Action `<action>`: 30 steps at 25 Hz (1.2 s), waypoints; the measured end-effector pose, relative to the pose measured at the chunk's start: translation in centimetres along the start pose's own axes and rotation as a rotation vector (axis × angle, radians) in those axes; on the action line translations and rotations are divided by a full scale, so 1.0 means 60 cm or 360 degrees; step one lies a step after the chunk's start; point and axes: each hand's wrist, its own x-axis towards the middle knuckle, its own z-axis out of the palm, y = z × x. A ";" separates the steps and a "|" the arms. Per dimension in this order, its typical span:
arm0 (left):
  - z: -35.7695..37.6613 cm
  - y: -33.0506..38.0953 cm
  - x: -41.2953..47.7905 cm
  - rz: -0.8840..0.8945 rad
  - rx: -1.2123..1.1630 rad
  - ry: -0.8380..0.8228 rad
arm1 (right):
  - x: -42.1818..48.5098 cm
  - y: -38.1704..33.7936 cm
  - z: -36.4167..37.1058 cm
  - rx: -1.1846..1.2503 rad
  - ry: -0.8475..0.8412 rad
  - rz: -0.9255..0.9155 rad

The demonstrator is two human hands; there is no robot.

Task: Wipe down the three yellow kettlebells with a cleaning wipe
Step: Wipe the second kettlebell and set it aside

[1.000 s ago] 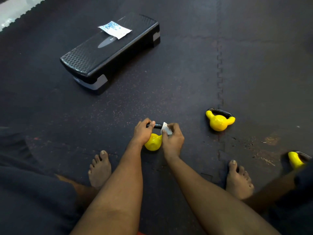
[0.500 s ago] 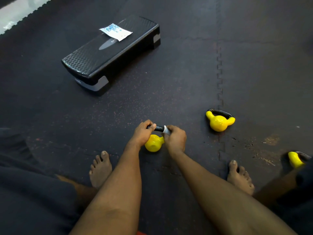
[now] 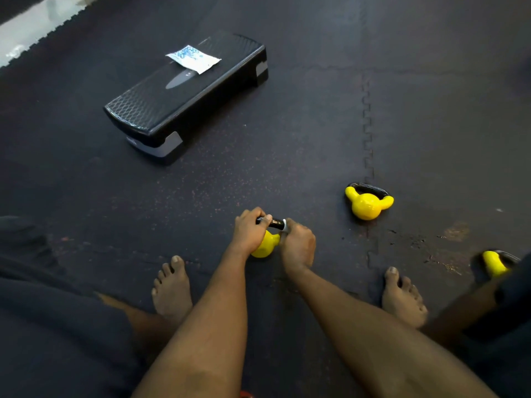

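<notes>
Left fingers [image 3: 258, 215]: I see them curled over the black handle [image 3: 274, 222] of the nearest kettlebell [image 3: 265, 245], thumb tip resting on the bar. The left hand [image 3: 248, 231] grips the left end of that handle.

Right fingers [image 3: 290, 228]: curled round the right end of the same handle, pinching a white wipe [image 3: 284, 225] against it. Only a small sliver of the wipe shows between the fingers and the bar; I cannot tell how it is folded. The right hand [image 3: 297, 248] sits just beside the left, knuckles up.

The nearest kettlebell stands on the dark floor mat [image 3: 287, 139] between the two hands, its yellow body partly hidden by them. It lies ahead of and between the bare left foot [image 3: 172, 288] and the bare right foot [image 3: 402, 297].

The second kettlebell [image 3: 367, 203] stands apart to the right, near the toothed seam in the mat, with nothing touching it. The third kettlebell [image 3: 494, 264] is at the far right edge, partly hidden behind the right leg.

Farther out, a black step platform [image 3: 184, 90] lies on the mat. A white and blue packet [image 3: 194, 58] lies flat on its top.
</notes>
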 end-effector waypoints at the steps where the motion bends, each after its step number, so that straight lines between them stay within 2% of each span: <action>1: 0.000 0.002 0.002 0.0002 0.0002 -0.0003 | 0.015 0.007 -0.005 0.0046 -0.0076 0.0002; 5: -0.030 -0.006 0.020 -0.0022 -0.0229 -0.0121 | 0.090 0.012 -0.056 0.0140 -0.0842 -0.0279; 7: -0.039 -0.014 0.023 -0.0109 -0.0429 -0.0144 | 0.098 0.003 -0.064 0.0131 -0.1075 -0.0309; 9: -0.040 -0.019 0.024 -0.0152 -0.0408 -0.0086 | 0.087 -0.006 -0.049 0.0192 -0.0930 -0.0244; 13: -0.032 -0.022 0.025 -0.0131 -0.0359 -0.0069 | 0.018 -0.015 -0.002 0.0399 -0.0121 -0.0119; 15: -0.029 -0.029 0.021 -0.0140 -0.0469 -0.0074 | -0.009 -0.014 0.016 0.0476 0.0082 -0.0172; 18: -0.031 -0.046 0.017 -0.0195 -0.0606 -0.0070 | -0.021 -0.013 0.037 0.0422 0.0105 -0.0387; 20: -0.035 -0.054 0.019 -0.0212 -0.0640 -0.0070 | -0.031 -0.020 0.043 0.0362 0.0016 -0.0438; 26: -0.035 -0.052 0.018 -0.0222 -0.0601 -0.0064 | -0.048 -0.035 0.035 0.0621 0.0049 -0.0294; 28: -0.035 -0.049 0.019 -0.0236 -0.0589 -0.0050 | -0.039 -0.032 0.027 0.0585 0.0090 -0.0330; 30: -0.037 -0.047 0.021 -0.0234 -0.0577 -0.0051 | -0.028 -0.031 0.013 0.0513 0.0009 -0.0299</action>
